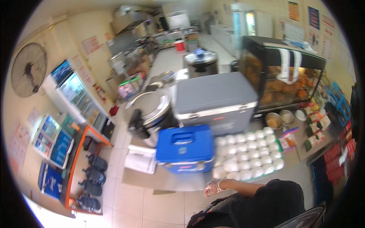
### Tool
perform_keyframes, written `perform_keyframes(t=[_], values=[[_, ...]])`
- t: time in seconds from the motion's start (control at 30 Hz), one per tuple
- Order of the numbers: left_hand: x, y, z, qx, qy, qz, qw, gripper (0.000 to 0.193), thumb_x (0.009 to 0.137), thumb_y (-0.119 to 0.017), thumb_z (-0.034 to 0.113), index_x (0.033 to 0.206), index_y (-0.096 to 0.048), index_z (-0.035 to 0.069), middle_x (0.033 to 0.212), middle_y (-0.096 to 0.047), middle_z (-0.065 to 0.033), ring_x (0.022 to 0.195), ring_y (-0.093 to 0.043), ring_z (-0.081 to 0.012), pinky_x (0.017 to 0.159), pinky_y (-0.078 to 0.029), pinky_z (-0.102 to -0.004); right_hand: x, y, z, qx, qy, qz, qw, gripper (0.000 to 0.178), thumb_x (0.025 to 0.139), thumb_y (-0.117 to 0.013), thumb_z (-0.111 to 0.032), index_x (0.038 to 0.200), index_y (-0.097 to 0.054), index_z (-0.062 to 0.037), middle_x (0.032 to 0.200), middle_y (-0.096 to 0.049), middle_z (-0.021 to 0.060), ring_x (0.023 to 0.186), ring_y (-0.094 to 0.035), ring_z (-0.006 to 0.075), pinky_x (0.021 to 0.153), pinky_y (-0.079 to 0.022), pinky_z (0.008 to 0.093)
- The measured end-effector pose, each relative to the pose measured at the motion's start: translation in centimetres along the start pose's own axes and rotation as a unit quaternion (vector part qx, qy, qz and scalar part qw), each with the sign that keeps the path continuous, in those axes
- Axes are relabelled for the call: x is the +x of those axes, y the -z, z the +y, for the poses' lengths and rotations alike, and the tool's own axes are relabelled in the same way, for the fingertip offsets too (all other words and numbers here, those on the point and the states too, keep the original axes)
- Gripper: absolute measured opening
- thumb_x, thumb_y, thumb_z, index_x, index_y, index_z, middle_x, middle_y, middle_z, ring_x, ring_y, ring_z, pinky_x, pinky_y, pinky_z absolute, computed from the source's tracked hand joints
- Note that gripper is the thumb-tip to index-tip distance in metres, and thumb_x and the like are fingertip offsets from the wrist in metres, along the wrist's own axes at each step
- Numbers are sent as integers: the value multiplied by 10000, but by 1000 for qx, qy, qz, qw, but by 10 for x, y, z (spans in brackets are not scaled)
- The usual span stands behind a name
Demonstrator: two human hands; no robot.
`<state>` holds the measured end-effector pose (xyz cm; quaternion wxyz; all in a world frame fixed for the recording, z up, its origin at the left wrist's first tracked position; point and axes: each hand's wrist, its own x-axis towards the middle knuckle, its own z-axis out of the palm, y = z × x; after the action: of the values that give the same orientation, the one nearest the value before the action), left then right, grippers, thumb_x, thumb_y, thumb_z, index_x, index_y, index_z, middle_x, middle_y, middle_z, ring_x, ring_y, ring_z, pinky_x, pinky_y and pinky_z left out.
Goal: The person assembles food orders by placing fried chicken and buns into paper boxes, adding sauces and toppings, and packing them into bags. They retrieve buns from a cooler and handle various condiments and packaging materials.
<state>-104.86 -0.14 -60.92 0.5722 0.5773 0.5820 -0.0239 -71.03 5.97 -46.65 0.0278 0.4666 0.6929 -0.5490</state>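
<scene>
You are standing in a small food shop or takeaway kitchen: a glass-fronted heated display case (283, 78) holds browned fried pieces, and beside it a tray of wrapped white portions (249, 154) sits on the counter (178, 180). Large lidded cooking pots (150, 114), a grey insulated box (215, 100) and a blue cooler (186, 148) crowd the same counter, with small metal bowls (279, 119) and packaged goods (315, 125) at your right. Further back you see glass-door drink fridges (78, 95), stainless kitchen equipment (129, 49), water bottles (93, 176) on the tiled floor and posters on the walls.
</scene>
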Motion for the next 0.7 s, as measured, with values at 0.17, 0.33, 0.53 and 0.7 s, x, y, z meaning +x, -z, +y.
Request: perform_keyframes(t=[0.17, 0.33, 0.53, 0.7], values=[[-29, 87, -123, -38, 68, 26, 997, 476, 950, -734, 456, 1219, -743, 64, 1025, -767, -151, 837, -734, -296, 775, -575, -408, 158, -31, -127, -125, 36, -50, 990, 270, 955, -663, -387, 1161, -753, -238, 1152, -766, 70, 1085, -703, 289, 950, -536, 444], [-40, 196, -235, -44, 146, 108, 982, 484, 929, -753, 467, 1191, -756, 60, 984, -774, -172, 796, -743, -323, 760, -576, -417, 271, -19, -250, -160, 132, -56, 977, 234, 962, -637, -356, 1097, -768, -218, 1064, -755, 91, 1051, -701, 296, 935, -533, 455], [-38, 413, -343, 66, 44, 392, 916, 556, 839, -786, 579, 1035, -772, 59, 806, -744, -190, 806, -728, -376, 748, -570, -450, 455, 8, -306, -71, 120, 22, 990, 277, 977, -642, -377, 1123, -758, -172, 1062, -774, 91, 978, -719, 310, 903, -552, 453], [-28, 652, -369, 34, 51, 445, 893, 561, 858, -761, 583, 1066, -747, 62, 837, -734, -167, 811, -722, -345, 734, -574, -442, 638, 85, -340, 93, 87, 179, 976, 397, 986, -644, -469, 1084, -754, -100, 1023, -776, 133, 929, -727, 324, 871, -563, 447]])
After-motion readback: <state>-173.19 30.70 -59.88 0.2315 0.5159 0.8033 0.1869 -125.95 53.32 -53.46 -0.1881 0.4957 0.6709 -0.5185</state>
